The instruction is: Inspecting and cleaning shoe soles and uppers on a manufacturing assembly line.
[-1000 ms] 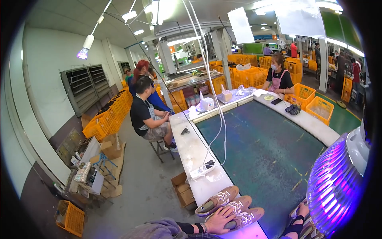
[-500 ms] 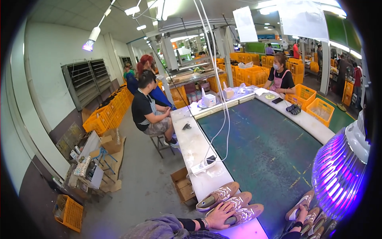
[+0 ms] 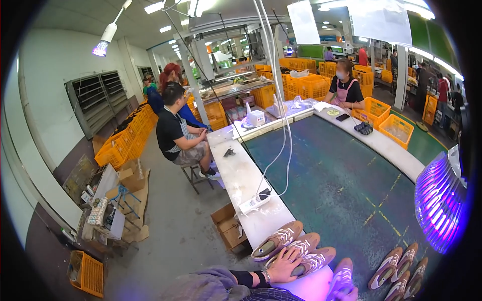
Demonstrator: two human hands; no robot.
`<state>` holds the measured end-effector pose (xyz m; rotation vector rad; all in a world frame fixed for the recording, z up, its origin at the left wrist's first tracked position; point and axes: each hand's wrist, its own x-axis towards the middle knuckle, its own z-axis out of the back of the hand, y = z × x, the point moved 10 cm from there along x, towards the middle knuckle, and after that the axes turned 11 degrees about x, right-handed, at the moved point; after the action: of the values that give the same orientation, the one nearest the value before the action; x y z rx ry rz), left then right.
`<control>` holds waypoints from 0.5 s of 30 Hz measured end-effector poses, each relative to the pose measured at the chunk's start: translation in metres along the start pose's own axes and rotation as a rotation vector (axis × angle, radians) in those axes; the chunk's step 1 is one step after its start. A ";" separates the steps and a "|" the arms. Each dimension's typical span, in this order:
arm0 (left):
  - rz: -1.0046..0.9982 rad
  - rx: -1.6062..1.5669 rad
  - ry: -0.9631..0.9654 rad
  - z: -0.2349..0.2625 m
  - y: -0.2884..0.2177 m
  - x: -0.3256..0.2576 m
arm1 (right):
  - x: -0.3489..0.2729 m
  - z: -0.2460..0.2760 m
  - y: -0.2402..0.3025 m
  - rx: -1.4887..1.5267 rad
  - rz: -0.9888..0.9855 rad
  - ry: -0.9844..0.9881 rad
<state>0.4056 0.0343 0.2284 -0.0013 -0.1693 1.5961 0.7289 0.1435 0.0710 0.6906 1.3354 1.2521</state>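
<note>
Left fingers [image 3: 288, 258] spread, palm down, wrist [image 3: 263, 277] banded

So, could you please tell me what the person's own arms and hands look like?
The ungloved left hand has a thin, pale bracelet at the wrist, black bands behind it, and a loose, dark grey sleeve further up. The right hand is mostly cut off and blurred.

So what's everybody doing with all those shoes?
The person's left hand rests its fingers on a row of three brown shoes on the white ledge. Their right hand, partly out of view, is at another brown shoe. More shoes sit on the green surface, to the right. Over by the ledge, a person on a stool isn't handling any shoes.
</note>
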 end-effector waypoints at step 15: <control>-0.177 -0.146 -0.041 -0.034 -0.040 0.002 | -0.024 -0.078 0.021 0.229 0.260 0.008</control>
<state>0.4489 0.0405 0.1988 -0.0656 -0.3097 1.4048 0.6548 0.1061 0.0837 1.0482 1.4428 1.3174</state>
